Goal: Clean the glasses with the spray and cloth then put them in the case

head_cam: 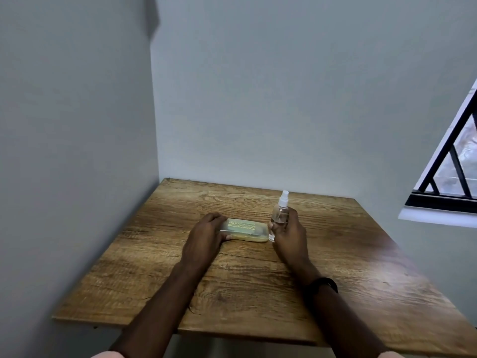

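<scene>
A pale translucent glasses case (245, 230) with gold lettering lies flat in the middle of the wooden table (232, 293). My left hand (206, 235) grips its left end, thumb against the near side. A small clear spray bottle (280, 214) with a white nozzle stands upright just right of the case. My right hand (289, 232) is wrapped around the bottle's lower body. The case is closed; whether the glasses and cloth are inside it cannot be told.
The table sits in a corner, with a grey wall along its left edge and another behind it. A window with black bars (454, 161) is at the right. A dark band (322, 284) is on my right wrist.
</scene>
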